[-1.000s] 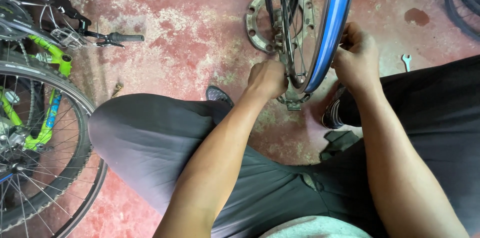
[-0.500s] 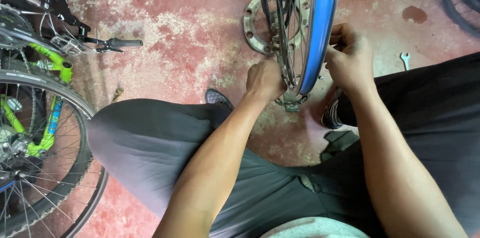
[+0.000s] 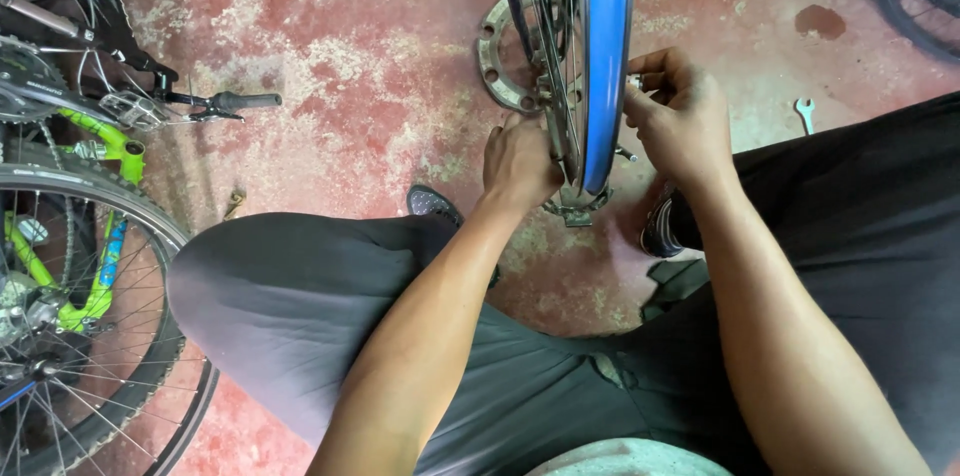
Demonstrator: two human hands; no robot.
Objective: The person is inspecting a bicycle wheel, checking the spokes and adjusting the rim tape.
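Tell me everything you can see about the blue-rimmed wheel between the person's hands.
The blue-rimmed wheel stands upright, edge-on to the camera, between the person's knees over a worn red floor. Its rim is glossy blue with no tyre visible; thin metal spokes run to a hub hidden behind it. A round, perforated metal disc sits on its left side. The left hand is at the hub area on one side, and the right hand pinches a small metal part on the other. The top runs out of frame.

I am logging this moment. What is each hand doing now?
Left hand: closed on the wheel hub.
Right hand: fingers pinched at the blue rim; what it holds cannot be told.
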